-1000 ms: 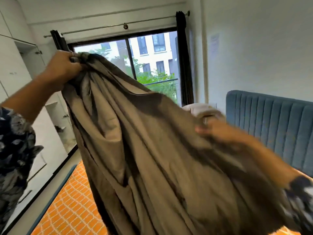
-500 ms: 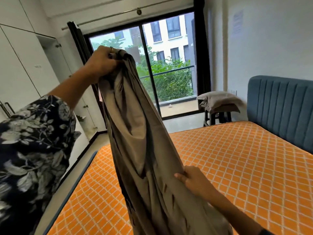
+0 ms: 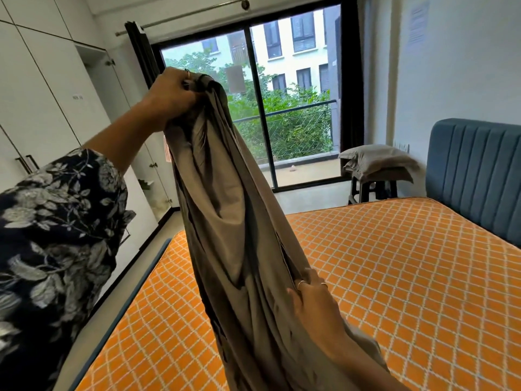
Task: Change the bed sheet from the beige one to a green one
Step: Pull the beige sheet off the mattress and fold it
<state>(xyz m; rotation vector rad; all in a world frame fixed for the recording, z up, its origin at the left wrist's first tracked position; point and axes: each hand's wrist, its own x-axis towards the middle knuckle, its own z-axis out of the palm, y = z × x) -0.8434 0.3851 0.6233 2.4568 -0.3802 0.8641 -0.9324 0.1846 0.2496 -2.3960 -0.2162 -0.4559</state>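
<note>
Bedroom, white walls, a large dark-framed sliding glass window [image 3: 253,108] at upper centre of the frame, with trees and a pale building beyond it.

Beige cotton bed sheet [image 3: 234,235]: off the bed, gathered into one long bunched column running from upper centre-left down to the bottom centre of the frame. It hangs in front of the mattress; the lower end leaves the frame, so where it ends cannot be told.

Left hand [image 3: 172,94], upper centre-left: raised, fingers curled tight round the top bunch of the sheet. Ring visible on one finger. Forearm bare; dark sleeve with a grey floral print [image 3: 53,227] fills the left edge.

Right hand [image 3: 313,300], lower centre-right: fingers curled into the folds, gripping the sheet lower down on its right side. Rings on two fingers.

Bare mattress, orange with a white diamond lattice [image 3: 394,277]: occupies the lower right half of the frame, no sheet on it. Blue edging along its left side.

Padded blue channel-stitched headboard [image 3: 476,176]: right edge, touching the far end of the mattress.

Dark stool [image 3: 372,190] at centre right, between window and headboard, carrying a stack of grey-beige pillows [image 3: 377,163].

White built-in wardrobe doors [image 3: 36,94]: upper left of the frame.
</note>
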